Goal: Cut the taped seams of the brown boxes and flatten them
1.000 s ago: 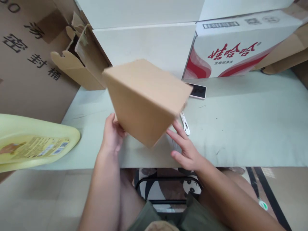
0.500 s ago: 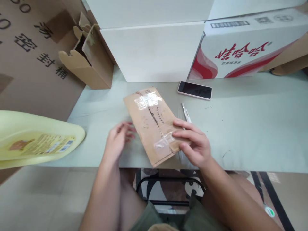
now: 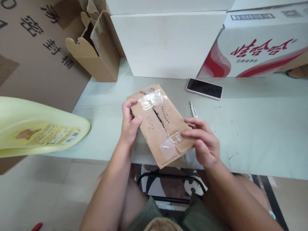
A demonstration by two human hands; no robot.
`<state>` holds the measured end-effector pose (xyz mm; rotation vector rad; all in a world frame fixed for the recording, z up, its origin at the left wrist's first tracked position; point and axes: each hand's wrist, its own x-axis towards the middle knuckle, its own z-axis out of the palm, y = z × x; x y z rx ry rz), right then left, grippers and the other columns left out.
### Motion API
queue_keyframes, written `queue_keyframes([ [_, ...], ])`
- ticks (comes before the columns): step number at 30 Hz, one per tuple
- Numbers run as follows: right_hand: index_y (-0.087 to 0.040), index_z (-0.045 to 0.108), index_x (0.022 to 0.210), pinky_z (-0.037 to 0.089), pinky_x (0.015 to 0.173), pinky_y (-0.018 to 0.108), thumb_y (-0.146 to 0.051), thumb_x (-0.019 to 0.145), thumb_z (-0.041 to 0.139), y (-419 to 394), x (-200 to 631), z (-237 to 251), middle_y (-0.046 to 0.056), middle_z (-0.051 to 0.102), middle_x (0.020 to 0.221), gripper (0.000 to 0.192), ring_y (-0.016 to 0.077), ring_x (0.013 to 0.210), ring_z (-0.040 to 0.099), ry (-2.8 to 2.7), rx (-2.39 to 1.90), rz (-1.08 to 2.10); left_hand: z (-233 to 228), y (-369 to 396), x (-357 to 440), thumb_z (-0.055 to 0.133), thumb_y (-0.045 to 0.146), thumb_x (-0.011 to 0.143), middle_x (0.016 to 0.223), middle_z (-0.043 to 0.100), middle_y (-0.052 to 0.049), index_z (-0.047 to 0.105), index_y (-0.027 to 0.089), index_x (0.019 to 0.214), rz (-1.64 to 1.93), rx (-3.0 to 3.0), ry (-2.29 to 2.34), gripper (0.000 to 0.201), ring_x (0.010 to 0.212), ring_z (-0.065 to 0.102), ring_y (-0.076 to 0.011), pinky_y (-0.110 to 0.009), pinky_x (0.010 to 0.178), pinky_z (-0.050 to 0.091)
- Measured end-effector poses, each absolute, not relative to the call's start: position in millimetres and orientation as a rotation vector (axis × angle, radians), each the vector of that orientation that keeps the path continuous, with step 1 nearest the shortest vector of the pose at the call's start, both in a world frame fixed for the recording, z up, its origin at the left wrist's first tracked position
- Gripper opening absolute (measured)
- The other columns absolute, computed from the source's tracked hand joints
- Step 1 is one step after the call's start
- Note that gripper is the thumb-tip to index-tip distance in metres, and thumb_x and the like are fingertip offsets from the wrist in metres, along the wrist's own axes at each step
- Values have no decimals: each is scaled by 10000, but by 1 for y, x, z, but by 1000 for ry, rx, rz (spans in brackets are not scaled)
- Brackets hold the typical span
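**Though patched with clear tape (image 3: 154, 99), a worn brown carton (image 3: 172, 123) shows a ragged slit**

While black characters reading 汤 and 密封桶 run aslant down a large cardboard box (image 3: 55, 89) at far left, a pale-yellow plastic jug (image 3: 48, 126) juts in before it, smooth and rounded, its label holding a brown picture and print too small to read. Behind, an open box (image 3: 106, 59) of plain brown board raises scalloped flaps.

Next comes the left hand (image 3: 130, 123), gripping the brown carton's left edge, thumb on the upper face. The carton, flat and oblong, lies aslant between the hands over the pale green worktop (image 3: 252, 138); its board is scuffed, with shiny tape near both ends. Beyond it rises a smooth white box (image 3: 166, 45).

Further right are a slim white-and-grey tool (image 3: 193, 110) and a black-screened phone (image 3: 204, 89) with a pale pink rim. Fingers of the right hand (image 3: 208, 141) touch the carton's right edge; whether they grip it I cannot tell. At far right, a water box (image 3: 255, 49) with red waves bears stylised red characters, hard to read, above small 饮用纯净水.
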<state>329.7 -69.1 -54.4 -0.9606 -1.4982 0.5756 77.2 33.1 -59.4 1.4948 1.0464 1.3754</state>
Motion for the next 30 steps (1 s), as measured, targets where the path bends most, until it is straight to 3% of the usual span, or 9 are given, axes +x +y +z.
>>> queue_keyframes([
  [3, -223, 724, 1026, 573, 844, 414, -470, 1004, 515, -61, 344, -62, 90, 714, 998, 324, 238, 924, 692, -1303, -1371, 436, -56, 29, 80, 756, 790, 688, 1270, 551, -60, 533, 343, 1191, 1401, 1477, 1083, 708, 1140, 585, -284, -445, 970, 565],
  [5, -206, 703, 1040, 516, 741, 380, -510, 929, 567, -54, 356, -65, 83, 698, 932, 351, 223, 797, 639, -1287, -1795, 353, -55, 28, 82, 742, 788, 694, 1279, 540, -60, 525, 339, 1196, 1412, 1469, 1087, 707, 1157, 572, -287, -446, 986, 552],
  [8, -198, 694, 1168, 407, 647, 345, -550, 828, 629, -48, 370, -66, 83, 691, 918, 494, 236, 757, 602, -1458, -2232, 428, -54, 27, 84, 750, 773, 690, 1285, 536, -58, 526, 333, 1189, 1421, 1449, 1090, 702, 1159, 563, -283, -436, 985, 546],
  [11, -205, 673, 1261, 364, 648, 338, -448, 817, 597, -48, 374, -63, 47, 674, 824, 511, 235, 729, 592, -1515, -2350, 559, -54, 28, 86, 754, 767, 691, 1287, 541, -61, 533, 322, 1187, 1429, 1452, 1092, 702, 1172, 564, -288, -449, 1013, 539],
  [13, -189, 678, 1248, 389, 670, 336, -401, 773, 582, -49, 375, -58, 24, 654, 769, 529, 219, 703, 584, -1411, -2290, 604, -54, 28, 86, 747, 759, 708, 1290, 541, -62, 533, 321, 1196, 1428, 1456, 1089, 690, 1176, 563, -288, -451, 1015, 539],
  [18, -185, 681, 913, 427, 618, 311, -485, 731, 594, -48, 376, -48, 13, 623, 694, 362, 179, 632, 555, -1173, -1991, 706, -56, 29, 87, 746, 761, 712, 1283, 543, -59, 545, 327, 1197, 1445, 1472, 1094, 681, 1129, 570, -272, -440, 983, 546],
  [24, -236, 578, 1205, 472, 570, 292, -400, 920, 655, -55, 369, -34, -51, 620, 658, 337, 148, 544, 571, -1109, -1515, 652, -62, 26, 91, 670, 800, 754, 1279, 540, -69, 538, 319, 1223, 1441, 1559, 1191, 684, 1154, 559, -284, -444, 974, 533],
  [27, -251, 669, 1084, 470, 544, 275, -306, 912, 757, -65, 361, -12, -52, 615, 671, 201, 124, 543, 574, -1138, -1175, 538, -66, 23, 95, 665, 794, 773, 1288, 540, -72, 547, 321, 1233, 1469, 1569, 1208, 670, 1176, 554, -289, -449, 983, 518],
  [30, -242, 738, 957, 333, 384, 246, -305, 931, 758, -80, 352, 12, -60, 552, 611, 71, 77, 403, 420, -1152, -874, 402, -67, 23, 97, 658, 810, 772, 1302, 539, -75, 558, 322, 1232, 1484, 1593, 1206, 678, 1196, 550, -300, -463, 987, 515],
])
